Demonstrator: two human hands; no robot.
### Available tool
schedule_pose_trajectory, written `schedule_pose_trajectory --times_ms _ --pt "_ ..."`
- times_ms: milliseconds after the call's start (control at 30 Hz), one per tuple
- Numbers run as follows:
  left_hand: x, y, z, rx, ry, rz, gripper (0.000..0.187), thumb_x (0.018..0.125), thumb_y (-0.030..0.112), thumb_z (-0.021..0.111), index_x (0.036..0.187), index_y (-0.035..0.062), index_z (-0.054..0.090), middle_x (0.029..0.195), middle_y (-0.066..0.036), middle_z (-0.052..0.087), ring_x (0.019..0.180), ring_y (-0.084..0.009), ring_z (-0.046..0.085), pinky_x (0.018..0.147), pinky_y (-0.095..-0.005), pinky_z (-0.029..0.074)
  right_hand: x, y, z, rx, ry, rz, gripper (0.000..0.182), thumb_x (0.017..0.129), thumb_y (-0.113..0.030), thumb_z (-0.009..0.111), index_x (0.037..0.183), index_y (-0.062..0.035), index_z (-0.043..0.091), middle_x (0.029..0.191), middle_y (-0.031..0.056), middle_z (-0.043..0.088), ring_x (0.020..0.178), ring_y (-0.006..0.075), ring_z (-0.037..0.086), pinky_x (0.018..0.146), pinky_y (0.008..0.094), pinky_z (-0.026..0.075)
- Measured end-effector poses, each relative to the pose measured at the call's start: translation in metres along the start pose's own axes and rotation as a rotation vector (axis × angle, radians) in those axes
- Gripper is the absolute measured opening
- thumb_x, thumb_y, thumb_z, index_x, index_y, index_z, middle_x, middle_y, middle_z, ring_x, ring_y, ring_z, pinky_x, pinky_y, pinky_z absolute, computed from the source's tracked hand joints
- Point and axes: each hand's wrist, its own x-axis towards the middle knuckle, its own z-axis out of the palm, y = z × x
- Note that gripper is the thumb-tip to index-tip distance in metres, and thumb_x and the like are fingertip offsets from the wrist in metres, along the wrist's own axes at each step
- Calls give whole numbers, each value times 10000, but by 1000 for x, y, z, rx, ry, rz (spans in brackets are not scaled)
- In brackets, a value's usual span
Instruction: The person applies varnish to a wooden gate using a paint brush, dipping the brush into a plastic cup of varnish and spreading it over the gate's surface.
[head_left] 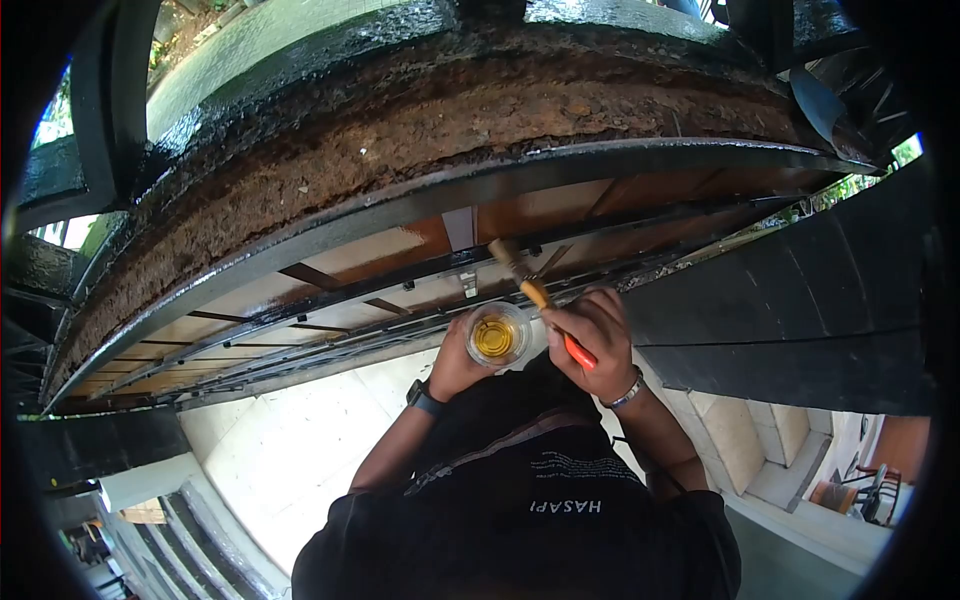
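My left hand (458, 362) is wrapped round a clear plastic cup (499, 335) with amber liquid at its bottom. In my right hand (597, 340) is a paintbrush (535, 293) with an orange-red handle end, its fingers closed round the handle. The bristles point up and to the left, just beyond the cup, and overlap the brown panelled surface (400, 250) in this view. Past the brush runs a dark metal rail (420, 186), and behind it a wide strip of rusty, flaking metal (420, 130).
Dark metal posts (122, 100) rise at the far left. A curved dark panel (790, 300) stands at the right. Pale floor (290, 440) lies below on the left, with steps (740, 440) at the lower right. Tools (878, 492) lie at the far right.
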Motion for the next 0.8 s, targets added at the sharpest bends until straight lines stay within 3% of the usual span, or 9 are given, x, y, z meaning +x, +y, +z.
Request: schedule_pose_trajectory --times_ms 67,167,233,300,400,567,667,733,800 --pt "1 -2 -1 -10 -16 -26 822 655 319 889 1335 54 511 1261 -148 616 1188 -351 557 1056 -436 394 4 -8 -1 208 17 63 205 873 -43 638 1077 -57 623 849 59 714 718 264 592 772 428 463" --pt "-1 -6 1 -25 -25 -19 815 655 318 889 1330 56 517 1260 -150 616 1184 -353 557 1048 -436 401 -8 6 3 186 75 194 311 821 -37 711 1123 -43 637 826 102 672 722 271 584 771 410 465" --pt "0 4 -3 66 24 35 774 654 263 914 1289 39 532 1230 -156 608 1145 -308 591 1006 -402 449 -26 16 1 226 101 354 217 895 -39 659 1110 -25 643 842 97 715 747 232 642 750 366 496" --pt "2 0 -3 73 19 60 779 656 275 914 1292 43 530 1231 -153 607 1154 -310 585 1013 -402 444 -36 26 -9 168 262 512 178 1012 -74 514 1102 34 623 858 117 721 780 186 713 738 294 543" --pt "1 -1 -1 68 7 76 788 657 292 913 1299 48 527 1233 -148 605 1166 -314 576 1021 -403 438 -50 40 -37 -86 320 549 201 1031 -103 505 1117 35 623 869 126 720 793 182 713 733 300 545" --pt "2 0 1 12 -19 49 817 657 315 884 1336 58 508 1255 -152 614 1175 -353 556 1058 -429 388 -74 67 -55 -294 520 502 236 1038 -166 529 1124 29 630 886 113 720 755 137 673 679 282 529" --pt "1 -4 3 -1 -44 77 813 653 314 885 1330 59 513 1248 -151 615 1166 -352 558 1056 -429 389 -74 64 -49 -478 468 455 197 1018 -145 553 1099 13 638 891 110 716 722 177 647 685 325 518" --pt "-1 -6 5 10 -44 100 804 648 309 886 1321 62 522 1241 -148 619 1158 -352 561 1052 -430 392 -63 50 -29 -569 219 260 153 963 -102 606 1078 -6 637 891 106 707 715 250 619 730 378 505" --pt "-3 -9 6 -5 -55 69 800 648 306 886 1319 62 525 1243 -144 620 1161 -348 562 1050 -430 392 -56 34 1 -416 242 105 182 900 -79 651 1071 -22 633 882 99 701 725 293 602 782 415 494"
